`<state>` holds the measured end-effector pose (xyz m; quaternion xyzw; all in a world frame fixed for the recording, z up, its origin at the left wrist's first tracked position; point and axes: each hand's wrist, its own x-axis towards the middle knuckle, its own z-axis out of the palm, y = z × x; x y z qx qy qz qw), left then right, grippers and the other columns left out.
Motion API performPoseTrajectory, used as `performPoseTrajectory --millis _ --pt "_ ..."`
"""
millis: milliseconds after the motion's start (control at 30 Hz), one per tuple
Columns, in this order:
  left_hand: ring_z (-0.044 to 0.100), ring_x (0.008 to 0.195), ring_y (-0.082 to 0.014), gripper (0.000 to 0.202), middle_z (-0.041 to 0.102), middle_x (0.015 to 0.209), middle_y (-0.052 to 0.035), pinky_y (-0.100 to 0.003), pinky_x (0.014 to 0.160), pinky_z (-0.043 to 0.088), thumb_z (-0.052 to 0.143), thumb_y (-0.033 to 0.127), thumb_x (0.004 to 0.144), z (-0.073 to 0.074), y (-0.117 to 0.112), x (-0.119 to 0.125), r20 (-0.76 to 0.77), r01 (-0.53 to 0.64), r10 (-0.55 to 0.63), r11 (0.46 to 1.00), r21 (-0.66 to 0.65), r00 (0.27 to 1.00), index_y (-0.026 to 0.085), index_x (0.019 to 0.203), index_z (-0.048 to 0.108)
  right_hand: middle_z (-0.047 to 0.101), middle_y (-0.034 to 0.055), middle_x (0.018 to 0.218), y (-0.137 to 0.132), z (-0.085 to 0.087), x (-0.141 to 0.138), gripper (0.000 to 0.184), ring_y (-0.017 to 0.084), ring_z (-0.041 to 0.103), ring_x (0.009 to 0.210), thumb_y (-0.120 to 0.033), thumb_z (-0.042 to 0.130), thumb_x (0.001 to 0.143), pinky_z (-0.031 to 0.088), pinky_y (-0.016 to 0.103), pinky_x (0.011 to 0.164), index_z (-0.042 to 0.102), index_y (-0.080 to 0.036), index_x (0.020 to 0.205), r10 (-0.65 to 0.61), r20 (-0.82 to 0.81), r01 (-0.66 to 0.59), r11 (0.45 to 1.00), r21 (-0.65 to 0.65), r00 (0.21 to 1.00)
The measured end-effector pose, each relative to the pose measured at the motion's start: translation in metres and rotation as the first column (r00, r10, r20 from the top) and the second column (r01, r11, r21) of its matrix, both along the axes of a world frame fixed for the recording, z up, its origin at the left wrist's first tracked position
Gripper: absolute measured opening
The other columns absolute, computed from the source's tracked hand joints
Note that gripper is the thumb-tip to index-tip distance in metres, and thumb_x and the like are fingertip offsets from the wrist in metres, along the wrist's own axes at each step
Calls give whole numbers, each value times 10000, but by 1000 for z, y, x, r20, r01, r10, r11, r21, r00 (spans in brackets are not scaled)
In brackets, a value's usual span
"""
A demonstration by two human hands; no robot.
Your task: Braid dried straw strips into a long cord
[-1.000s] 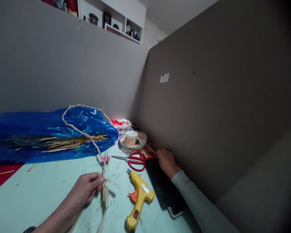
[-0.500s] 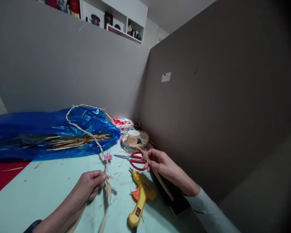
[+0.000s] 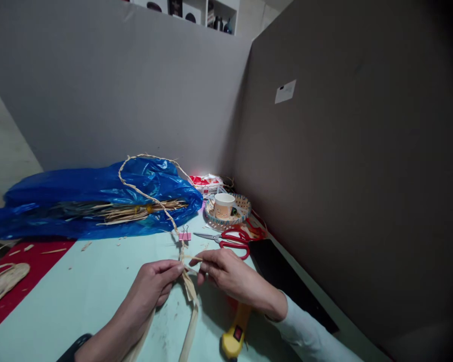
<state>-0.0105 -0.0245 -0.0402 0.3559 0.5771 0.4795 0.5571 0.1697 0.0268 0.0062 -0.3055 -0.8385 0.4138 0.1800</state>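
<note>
My left hand (image 3: 154, 282) is closed, pinching a straw braid (image 3: 147, 195) just below a pink binder clip (image 3: 184, 236). From that pinch, loose flat straw strips (image 3: 192, 296) hang toward the near edge. Close beside it on the right, my right hand (image 3: 232, 277) is closed on a thin straw strand at the braid's working end; its fingertips partly hide the strand. Beyond the clip, the finished braid loops up over a blue plastic bag. A yellow glue gun (image 3: 234, 339) lies under my right forearm, its front part covered by the hand and arm.
Red-handled scissors (image 3: 236, 236) lie behind my right hand. Farther back, a woven basket (image 3: 243, 208) holds a paper cup (image 3: 224, 206). The blue bag (image 3: 79, 183) with straw bundles spans the back left. A black flat object (image 3: 287, 281) lies along the right partition.
My right hand has moved left and nearer, from beside the scissors to the braid, now covering part of the glue gun. My left hand keeps its pinch. The view has shifted.
</note>
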Motion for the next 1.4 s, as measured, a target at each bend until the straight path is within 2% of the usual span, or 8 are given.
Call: performPoseTrajectory --millis 167,333,500,633,767,900,1167,1400 --pt "120 434 -35 376 242 459 121 -218 420 57 774 454 600 -3 -2 -1 -7 -17 17 1000 12 1000 112 738 698 550 -15 583 -8 -5 -3 432 107 479 573 -379 347 994 319 215 580 642 -160 766 -48 61 42 995 90 997" --pt "142 431 -33 394 326 471 97 -223 416 63 764 451 629 -6 0 -3 -34 9 -8 1000 20 999 99 796 709 592 1 590 -15 -10 -5 380 112 500 586 -321 431 961 322 217 609 572 -164 644 -79 156 61 991 120 985" --pt "138 427 -26 410 300 452 108 -214 423 60 793 443 575 -1 0 -2 -12 -19 18 1000 -16 1000 96 776 709 634 38 740 -19 -11 -5 220 152 553 709 -292 407 958 334 231 628 584 -173 906 -204 166 178 971 156 965" --pt "138 428 -24 389 320 456 99 -209 423 57 807 432 559 0 -1 -1 8 -40 40 998 -46 999 107 747 704 640 54 807 -20 -14 -5 274 200 570 817 -310 405 950 325 262 648 521 -182 1162 -218 217 171 961 218 951" --pt "149 442 -29 369 361 474 85 -202 428 78 797 429 590 -3 0 -2 -7 -30 30 999 -22 1000 118 769 707 642 69 791 -20 -15 -7 294 205 576 812 -354 379 963 302 270 622 612 -176 982 -215 287 138 954 267 933" --pt "130 443 -29 430 326 464 100 -209 429 64 798 459 575 -5 0 -2 -15 -20 19 999 -39 1000 104 796 698 647 72 730 -19 -16 -9 316 188 575 752 -337 387 957 274 267 587 627 -173 835 -237 304 135 937 321 923" --pt "151 436 -30 535 378 475 92 -226 442 66 799 453 567 -4 1 -1 -59 8 -10 999 -31 998 84 933 675 657 84 692 -16 -22 -11 293 157 534 563 -277 399 904 188 299 514 633 -178 757 -324 339 146 877 458 883" --pt "153 431 -29 471 378 490 87 -242 444 57 785 440 582 -7 0 0 -77 -13 10 1000 -29 997 93 881 677 653 85 660 -21 -31 -13 288 175 541 546 -272 413 870 150 330 512 638 -188 710 -370 298 143 805 576 880"
